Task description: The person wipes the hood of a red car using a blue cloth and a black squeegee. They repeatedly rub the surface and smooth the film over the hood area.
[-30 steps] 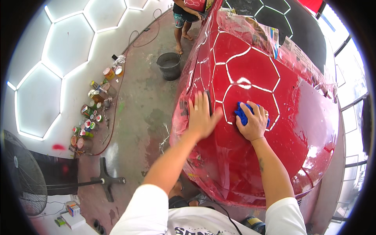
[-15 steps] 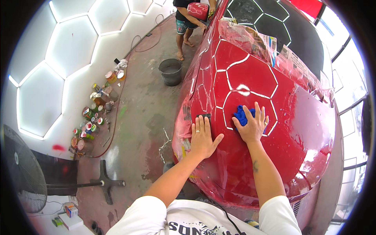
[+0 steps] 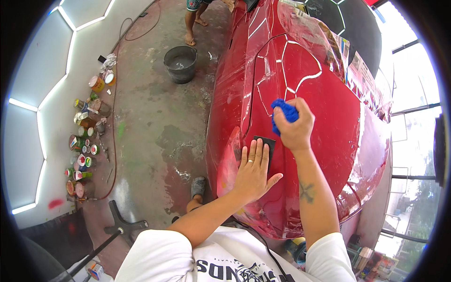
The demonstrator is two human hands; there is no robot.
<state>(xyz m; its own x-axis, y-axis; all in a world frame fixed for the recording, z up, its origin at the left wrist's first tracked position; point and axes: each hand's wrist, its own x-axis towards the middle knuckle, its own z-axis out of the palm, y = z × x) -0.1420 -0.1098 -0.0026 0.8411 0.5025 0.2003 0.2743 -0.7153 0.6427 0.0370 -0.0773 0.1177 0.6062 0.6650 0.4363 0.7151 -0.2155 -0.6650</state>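
My left hand (image 3: pixel 254 170) lies flat on the red car hood (image 3: pixel 324 155), fingers stretched out. Beneath its fingertips is a dark sheet that looks like sandpaper (image 3: pixel 267 141), pressed against the paint near the hood's left edge. My right hand (image 3: pixel 299 123) is closed round a bunched blue cloth (image 3: pixel 283 112), held over the hood ahead and to the right of my left hand. Whether the cloth touches the paint is hard to tell. The hood has a glossy, wet-looking surface with bright light reflections.
A black bucket (image 3: pixel 181 66) stands on the floor left of the car. Paint cans (image 3: pixel 83 162) line the left wall beside a red hose (image 3: pixel 116 94). Newspaper masking (image 3: pixel 329 42) covers the windshield base. Another person's legs (image 3: pixel 190 23) show at the far end. A stand base (image 3: pixel 121 225) is at lower left.
My right hand has gone from lying spread over the blue cloth to gripping it in a bunch. My left hand stays flat on the dark sheet. The whole view has shifted.
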